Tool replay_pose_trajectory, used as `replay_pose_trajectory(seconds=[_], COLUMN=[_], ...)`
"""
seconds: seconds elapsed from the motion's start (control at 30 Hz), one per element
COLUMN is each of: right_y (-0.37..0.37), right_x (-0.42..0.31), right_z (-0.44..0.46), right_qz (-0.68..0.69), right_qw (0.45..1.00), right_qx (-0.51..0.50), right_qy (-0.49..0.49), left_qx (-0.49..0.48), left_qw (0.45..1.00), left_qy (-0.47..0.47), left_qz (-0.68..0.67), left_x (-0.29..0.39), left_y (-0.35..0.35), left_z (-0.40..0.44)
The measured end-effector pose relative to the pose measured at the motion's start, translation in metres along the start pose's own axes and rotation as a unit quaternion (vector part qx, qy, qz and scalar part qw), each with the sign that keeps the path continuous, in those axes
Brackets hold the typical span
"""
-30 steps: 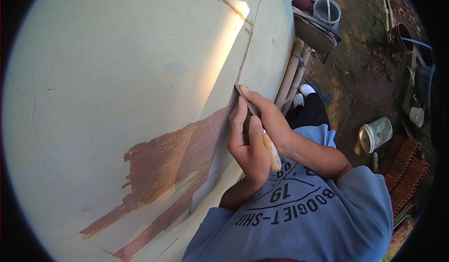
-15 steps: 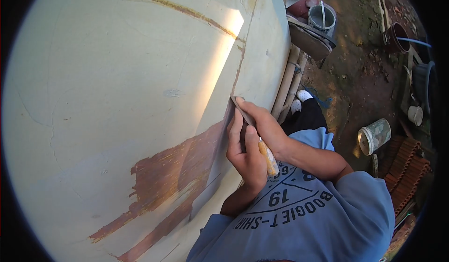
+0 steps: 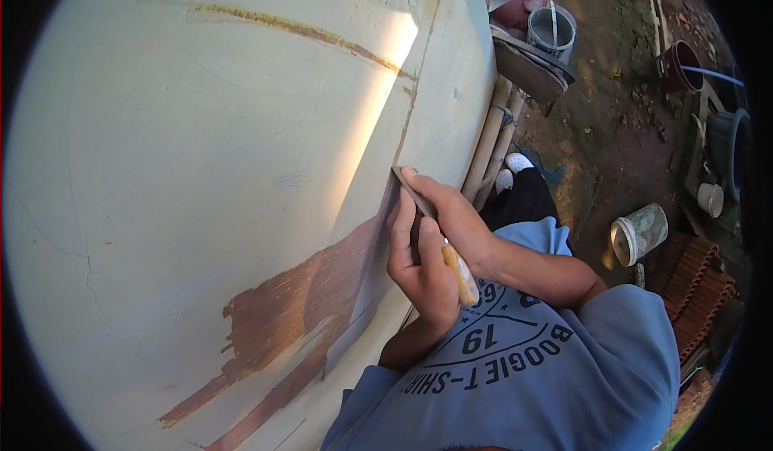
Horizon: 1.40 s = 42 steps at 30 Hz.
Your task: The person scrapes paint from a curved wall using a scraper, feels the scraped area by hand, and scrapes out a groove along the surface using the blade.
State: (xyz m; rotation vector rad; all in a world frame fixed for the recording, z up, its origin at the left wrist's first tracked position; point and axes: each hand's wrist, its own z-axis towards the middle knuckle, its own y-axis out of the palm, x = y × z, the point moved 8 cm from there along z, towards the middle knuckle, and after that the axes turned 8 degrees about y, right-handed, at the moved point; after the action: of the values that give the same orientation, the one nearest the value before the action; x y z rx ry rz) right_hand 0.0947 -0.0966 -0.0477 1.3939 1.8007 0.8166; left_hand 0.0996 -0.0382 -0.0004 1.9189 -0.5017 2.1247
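A flat-bladed scraper (image 3: pixel 460 275) with a worn yellow-and-white handle is held in both hands. My right hand (image 3: pixel 457 219) is closed round the blade side, its fingertips near the blade's tip. From the left, my left hand (image 3: pixel 423 272) grips the same tool, thumb up along it and fingers against the blade. The tip touches a large pale curved surface (image 3: pixel 201 153), at the lower end of a thin brown line. Below and left of the hands lies a ragged reddish-brown patch (image 3: pixel 274 306) on that surface.
Bamboo poles (image 3: pixel 489 141) run beside the pale surface. Above them a grey bucket (image 3: pixel 551 34) stands on a small stand. On the dirt ground at right are a stained white bucket (image 3: pixel 638 234), a dark red bucket (image 3: pixel 680 68) and stacked roof tiles (image 3: pixel 699 290).
The view has shifted, showing more of the upper streak. The blade tip has moved slightly up the thin line, closer to that streak. Both hands keep their grip.
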Motion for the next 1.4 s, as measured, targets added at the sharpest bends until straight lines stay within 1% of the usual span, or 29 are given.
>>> replay_pose_trajectory(seconds=[0.03, 0.07, 0.13, 0.2, 0.3, 0.33, 0.43, 0.53, 0.63, 0.67, 0.73, 0.8, 0.9, 0.93, 1.03, 1.13, 1.23, 1.37, 1.4], right_y=[-0.002, -0.002, -0.006, -0.002, 0.000, 0.001, -0.004, -0.006, -0.005, -0.004, -0.008, -0.005, -0.004, -0.010, -0.007, -0.007, -0.006, -0.008, -0.008], right_x=[0.000, -0.002, -0.010, -0.013, -0.008, -0.005, -0.017, -0.013, -0.002, -0.006, -0.018, -0.019, -0.012, -0.005, -0.021, -0.018, -0.012, -0.029, -0.025], right_z=[0.000, 0.001, 0.007, 0.004, -0.002, -0.002, 0.005, 0.010, 0.004, 0.006, 0.012, 0.011, 0.003, 0.009, 0.008, 0.007, 0.004, 0.008, 0.007], right_qz=[-0.008, -0.002, 0.010, 0.016, 0.000, 0.014, -0.002, 0.010, 0.005, 0.008, 0.010, 0.028, 0.006, -0.012, -0.001, 0.006, -0.005, 0.002, 0.005], right_qw=[1.000, 1.000, 1.000, 0.999, 1.000, 1.000, 1.000, 1.000, 1.000, 1.000, 0.999, 0.998, 1.000, 1.000, 1.000, 0.999, 1.000, 1.000, 0.999], right_qx=[0.022, 0.013, -0.022, -0.041, 0.009, 0.013, -0.016, -0.028, 0.017, 0.000, -0.033, -0.055, 0.020, 0.018, -0.023, -0.028, 0.024, -0.024, -0.034], right_qy=[-0.006, -0.009, -0.001, 0.006, -0.002, 0.004, -0.010, -0.002, 0.000, -0.006, -0.010, -0.001, -0.017, -0.011, -0.005, 0.021, -0.009, -0.002, 0.019], left_qx=[0.005, -0.003, -0.020, -0.025, -0.002, -0.009, -0.029, -0.028, 0.002, 0.001, -0.021, -0.023, -0.001, 0.011, -0.013, -0.002, 0.040, 0.000, 0.012], left_qw=[1.000, 1.000, 0.999, 0.999, 1.000, 1.000, 0.999, 0.999, 1.000, 0.999, 0.999, 1.000, 1.000, 1.000, 0.999, 1.000, 0.998, 0.999, 0.999], left_qy=[-0.005, -0.003, -0.017, -0.006, 0.016, 0.012, -0.028, -0.002, -0.018, -0.015, -0.021, -0.004, -0.014, -0.011, -0.027, -0.020, -0.026, -0.040, -0.034], left_qz=[-0.014, -0.020, 0.026, 0.029, -0.025, 0.006, 0.032, 0.038, -0.024, -0.040, 0.013, 0.015, -0.027, -0.024, 0.016, 0.013, -0.045, -0.004, -0.010], left_x=[-0.001, -0.001, -0.001, 0.000, 0.000, 0.001, -0.001, -0.001, -0.006, -0.007, -0.005, -0.001, -0.004, -0.005, -0.003, -0.002, -0.006, -0.007, -0.007], left_y=[-0.002, 0.000, 0.009, 0.012, 0.005, 0.002, 0.013, 0.012, 0.000, 0.003, 0.015, 0.021, 0.009, 0.007, 0.018, 0.018, 0.008, 0.022, 0.020], left_z=[0.000, 0.003, 0.013, 0.015, 0.006, 0.006, 0.017, 0.015, 0.003, 0.006, 0.018, 0.019, 0.009, 0.008, 0.020, 0.014, 0.004, 0.019, 0.016])
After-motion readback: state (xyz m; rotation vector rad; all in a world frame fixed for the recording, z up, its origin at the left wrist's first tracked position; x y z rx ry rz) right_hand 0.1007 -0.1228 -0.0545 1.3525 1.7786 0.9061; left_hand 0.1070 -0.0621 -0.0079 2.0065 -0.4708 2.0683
